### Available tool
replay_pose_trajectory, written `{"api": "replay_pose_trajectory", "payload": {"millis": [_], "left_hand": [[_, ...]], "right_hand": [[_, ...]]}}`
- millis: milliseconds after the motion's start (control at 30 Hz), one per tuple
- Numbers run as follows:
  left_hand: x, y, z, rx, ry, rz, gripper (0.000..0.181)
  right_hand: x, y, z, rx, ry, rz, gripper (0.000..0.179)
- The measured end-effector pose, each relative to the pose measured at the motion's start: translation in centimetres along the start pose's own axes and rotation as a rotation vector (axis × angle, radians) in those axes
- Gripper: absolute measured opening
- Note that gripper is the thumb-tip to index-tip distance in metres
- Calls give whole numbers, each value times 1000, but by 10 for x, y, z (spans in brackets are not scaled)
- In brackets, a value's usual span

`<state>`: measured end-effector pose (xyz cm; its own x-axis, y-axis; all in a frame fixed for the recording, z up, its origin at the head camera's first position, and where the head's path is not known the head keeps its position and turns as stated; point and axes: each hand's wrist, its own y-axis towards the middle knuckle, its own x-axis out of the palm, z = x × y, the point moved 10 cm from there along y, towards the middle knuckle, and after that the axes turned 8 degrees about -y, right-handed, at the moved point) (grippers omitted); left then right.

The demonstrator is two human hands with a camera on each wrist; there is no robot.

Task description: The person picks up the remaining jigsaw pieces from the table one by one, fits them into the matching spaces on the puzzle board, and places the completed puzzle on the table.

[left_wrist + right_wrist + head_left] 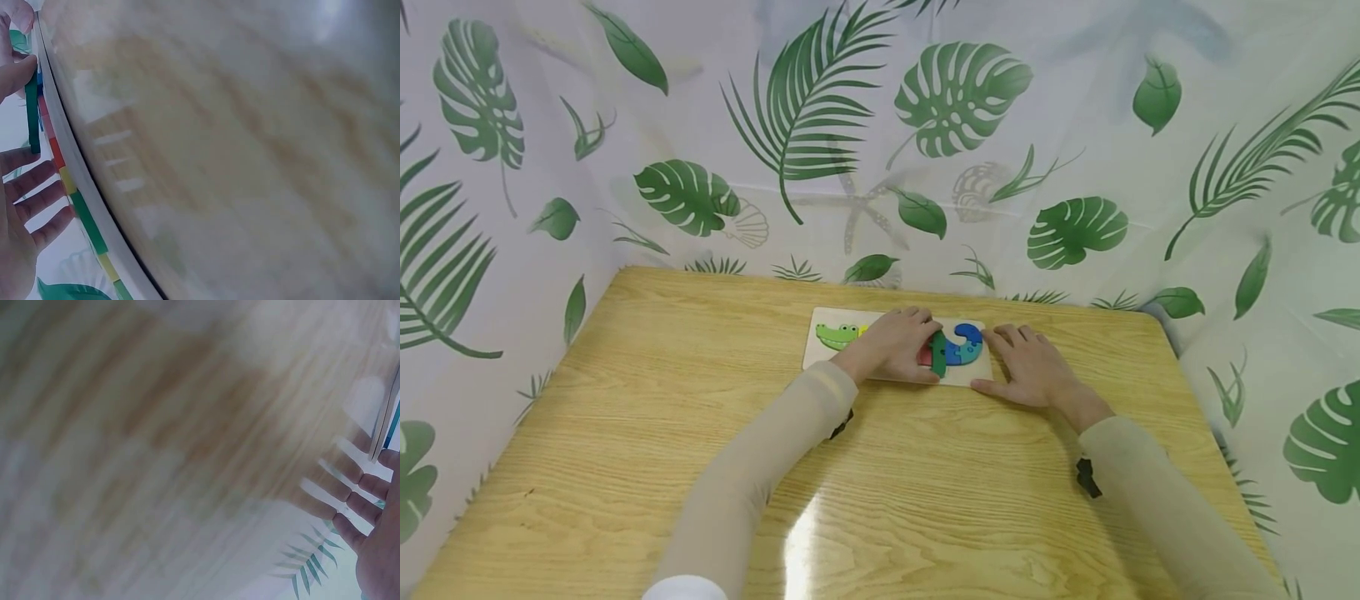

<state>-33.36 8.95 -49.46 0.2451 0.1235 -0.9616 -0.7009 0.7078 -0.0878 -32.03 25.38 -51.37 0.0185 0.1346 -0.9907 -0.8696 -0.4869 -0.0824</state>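
A pale wooden puzzle board (809, 357) lies on the table with a crocodile picture on it. The green crocodile head (835, 335) is at its left end, the blue curled tail (970, 346) at its right. Over the board's middle, my left hand (891, 346) pinches a dark green puzzle piece (33, 115) between thumb and finger; in the left wrist view the piece stands slightly off the board. That hand hides the body pieces. My right hand (1033, 367) rests at the board's right edge, its fingers (365, 503) spread and fairly straight.
The wood-grain table (880, 483) extends in front of and to both sides of the board. A white cloth (865, 225) printed with green leaves hangs behind the table and along its sides.
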Motion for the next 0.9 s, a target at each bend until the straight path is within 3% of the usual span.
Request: {"api": "replay_pose_trajectory", "payload": {"millis": [900], "left_hand": [[0,6,3,2,28,-16,84]], "right_hand": [[2,1,1,3,-3,-5,104]]}}
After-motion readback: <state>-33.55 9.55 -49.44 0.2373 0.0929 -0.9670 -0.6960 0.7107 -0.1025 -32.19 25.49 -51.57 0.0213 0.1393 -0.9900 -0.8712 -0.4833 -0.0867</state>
